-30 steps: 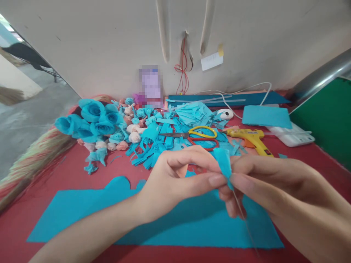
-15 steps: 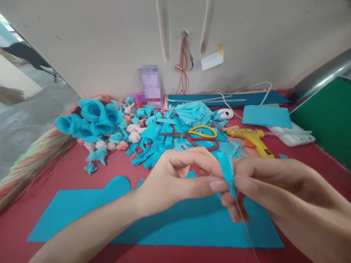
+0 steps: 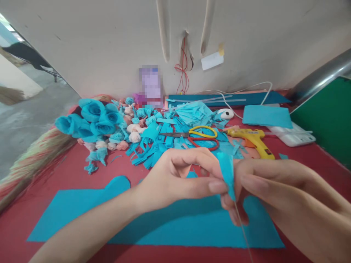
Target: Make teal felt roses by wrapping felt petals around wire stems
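My left hand (image 3: 178, 179) and my right hand (image 3: 271, 186) meet over the middle of the red table (image 3: 41, 252). Together they pinch a small rolled piece of blue felt (image 3: 228, 171) wrapped round the top of a thin wire (image 3: 242, 233), which hangs down toward the near edge. Thumb and fingers of both hands are closed on it. Beneath the hands lies a large flat blue felt sheet (image 3: 153, 223).
Behind the hands lie yellow-and-red scissors (image 3: 197, 137), a yellow glue gun (image 3: 252, 140), a heap of blue felt strips (image 3: 164, 135), finished blue felt roses (image 3: 94, 120), small pale buds (image 3: 133, 135), a folded blue sheet (image 3: 265, 117) and a white tray (image 3: 293, 137).
The rolled felt has shifted slightly to the right and my right fingers have changed their grip on it. Nothing else on the table moved.
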`<state>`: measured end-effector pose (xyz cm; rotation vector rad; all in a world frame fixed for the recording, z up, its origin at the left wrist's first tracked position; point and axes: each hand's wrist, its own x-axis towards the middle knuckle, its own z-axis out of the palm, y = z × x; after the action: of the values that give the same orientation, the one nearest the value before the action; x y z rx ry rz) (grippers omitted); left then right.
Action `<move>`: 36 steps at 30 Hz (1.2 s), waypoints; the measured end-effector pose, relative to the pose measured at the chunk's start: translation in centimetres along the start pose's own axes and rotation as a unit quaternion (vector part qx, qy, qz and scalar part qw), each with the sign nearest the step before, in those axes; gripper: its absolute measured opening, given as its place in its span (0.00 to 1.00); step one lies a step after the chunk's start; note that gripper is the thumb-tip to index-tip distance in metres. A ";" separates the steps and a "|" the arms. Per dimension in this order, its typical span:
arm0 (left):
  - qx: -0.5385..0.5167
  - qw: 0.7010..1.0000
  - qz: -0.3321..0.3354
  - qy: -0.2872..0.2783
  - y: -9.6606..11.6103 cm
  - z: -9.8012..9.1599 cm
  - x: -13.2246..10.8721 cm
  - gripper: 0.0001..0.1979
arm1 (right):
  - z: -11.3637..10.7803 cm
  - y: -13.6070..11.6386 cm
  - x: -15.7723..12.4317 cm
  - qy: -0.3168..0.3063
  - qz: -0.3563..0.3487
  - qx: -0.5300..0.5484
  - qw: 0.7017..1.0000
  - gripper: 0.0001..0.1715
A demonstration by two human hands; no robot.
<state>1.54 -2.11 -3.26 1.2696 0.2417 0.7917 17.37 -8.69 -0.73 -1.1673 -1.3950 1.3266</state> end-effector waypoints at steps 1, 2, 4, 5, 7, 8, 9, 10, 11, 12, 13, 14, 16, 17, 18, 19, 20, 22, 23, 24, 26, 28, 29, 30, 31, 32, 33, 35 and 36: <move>0.000 1.000 0.002 0.005 0.0 0.0 0.0 0.05 | 0.0 -0.1 0.1 -0.001 -0.001 -0.008 1.000 0.19; -0.001 1.000 0.001 0.008 0.1 0.0 0.1 0.05 | 0.1 -0.2 0.2 -0.002 -0.004 -0.019 1.000 0.20; -0.007 1.000 -0.004 0.006 0.2 0.1 0.1 0.05 | 0.2 -0.6 0.6 0.004 -0.018 -0.039 0.999 0.21; -0.008 1.000 -0.007 0.006 0.2 0.1 0.0 0.04 | 0.3 -0.7 0.8 0.009 -0.028 -0.046 0.999 0.21; -0.007 1.000 -0.011 0.001 0.3 0.0 -0.1 0.04 | 0.4 -1.0 0.9 0.016 -0.035 -0.050 0.998 0.20; -0.005 1.000 -0.014 0.000 0.3 0.0 -0.1 0.04 | 0.4 -1.0 0.9 0.015 -0.035 -0.050 0.998 0.20; -0.003 1.000 -0.015 -0.003 0.3 0.0 -0.2 0.04 | 0.4 -0.9 0.9 0.013 -0.035 -0.050 0.998 0.20; -0.001 1.000 -0.017 -0.006 0.4 0.0 -0.2 0.04 | 0.4 -0.9 0.8 0.010 -0.035 -0.049 0.998 0.20; 0.001 1.000 -0.018 -0.009 0.4 0.0 -0.2 0.04 | 0.4 -0.8 0.7 0.009 -0.035 -0.047 0.998 0.20; 0.001 1.000 -0.017 -0.011 0.3 0.0 -0.2 0.04 | 0.4 -0.7 0.6 0.008 -0.036 -0.046 0.998 0.20; 0.003 1.000 -0.018 -0.013 0.3 0.0 -0.2 0.04 | 0.4 -0.7 0.6 0.008 -0.035 -0.046 0.998 0.19; 0.004 1.000 -0.018 -0.013 0.4 0.0 -0.2 0.04 | 0.4 -0.6 0.5 0.011 -0.033 -0.049 0.998 0.19; 0.013 1.000 -0.016 -0.014 0.4 0.0 -0.2 0.04 | 0.3 -0.6 0.5 0.018 -0.023 -0.061 0.998 0.19; 0.018 1.000 -0.015 -0.013 0.4 -0.1 -0.2 0.03 | 0.3 -0.7 0.5 0.020 -0.018 -0.067 0.997 0.18; 0.024 1.000 -0.015 -0.012 0.4 -0.1 -0.2 0.03 | 0.3 -0.7 0.5 0.019 -0.013 -0.071 0.997 0.18; 0.028 0.999 -0.016 -0.012 0.4 -0.1 -0.2 0.03 | 0.3 -0.7 0.6 0.018 -0.008 -0.071 0.997 0.18; 0.031 0.999 -0.017 -0.010 0.5 -0.1 -0.2 0.03 | 0.4 -0.7 0.7 0.015 -0.004 -0.070 0.997 0.18; 0.031 0.999 -0.022 -0.007 0.5 -0.1 -0.3 0.03 | 0.4 -0.7 0.9 0.012 -0.003 -0.065 0.998 0.18; 0.029 0.999 -0.022 -0.006 0.4 -0.1 -0.3 0.03 | 0.4 -0.6 0.9 0.014 -0.005 -0.064 0.998 0.18; 0.026 0.999 -0.021 -0.005 0.4 -0.1 -0.2 0.03 | 0.4 -0.6 1.0 0.015 -0.009 -0.064 0.998 0.18; 0.020 1.000 -0.020 -0.003 0.4 -0.1 -0.2 0.03 | 0.4 -0.5 1.0 0.019 -0.017 -0.066 0.998 0.18; 0.015 1.000 -0.016 0.002 0.3 0.0 -0.2 0.03 | 0.3 -0.4 1.0 0.017 -0.020 -0.058 0.998 0.19; 0.012 1.000 -0.012 0.006 0.3 0.0 -0.1 0.03 | 0.2 -0.4 0.9 0.012 -0.022 -0.051 0.998 0.20; 0.008 1.000 -0.006 0.011 0.3 0.0 -0.1 0.03 | 0.1 -0.4 0.8 0.004 -0.025 -0.041 0.999 0.21; 0.004 1.000 -0.001 0.018 0.3 0.0 -0.1 0.03 | 0.0 -0.4 0.7 -0.002 -0.024 -0.031 0.999 0.21; -0.001 1.000 0.004 0.025 0.2 0.1 -0.1 0.03 | -0.1 -0.3 0.6 -0.011 -0.025 -0.021 0.999 0.21; -0.007 0.999 0.007 0.033 0.2 0.1 -0.1 0.02 | -0.2 -0.3 0.6 -0.014 -0.025 -0.011 1.000 0.20; -0.018 0.999 0.007 0.044 0.2 0.2 -0.1 0.02 | -0.3 -0.1 0.4 -0.016 -0.020 0.012 1.000 0.18; -0.023 0.999 0.006 0.048 0.2 0.2 -0.1 0.02 | -0.3 0.1 0.4 -0.015 -0.017 0.020 1.000 0.17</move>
<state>1.49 -2.36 -3.00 1.1930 0.2919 0.8654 17.56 -8.25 -0.78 -1.0961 -1.3972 1.3483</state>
